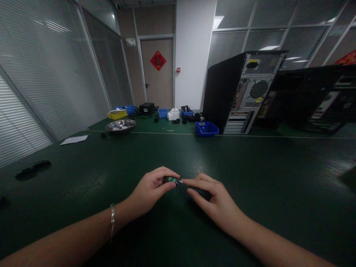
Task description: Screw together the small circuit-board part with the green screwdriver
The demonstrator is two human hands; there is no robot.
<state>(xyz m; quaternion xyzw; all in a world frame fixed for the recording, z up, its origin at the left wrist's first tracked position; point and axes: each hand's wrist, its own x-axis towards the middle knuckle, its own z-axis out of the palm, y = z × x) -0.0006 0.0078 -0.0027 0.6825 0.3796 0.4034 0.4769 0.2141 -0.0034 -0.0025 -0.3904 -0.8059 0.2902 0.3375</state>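
Note:
Low over the green table, my left hand (152,190) is closed, pinching a small green circuit board (172,179) with dark parts between thumb and fingers. My right hand (213,193) grips a black-handled tool (204,193) with a shiny metal end, which looks like a screwdriver. Its metal end points left and meets the board's right edge, or comes very close to it. Fingers hide part of both things, and the exact shape of the tip is too small to make out.
A green table (116,159) spreads around my hands. Farther off are a metal bowl (120,126), a blue bin (207,128), a yellow tray (117,114) and a white paper (74,139). A black computer tower (222,92) stands at the right. Dark parts (32,170) lie far left.

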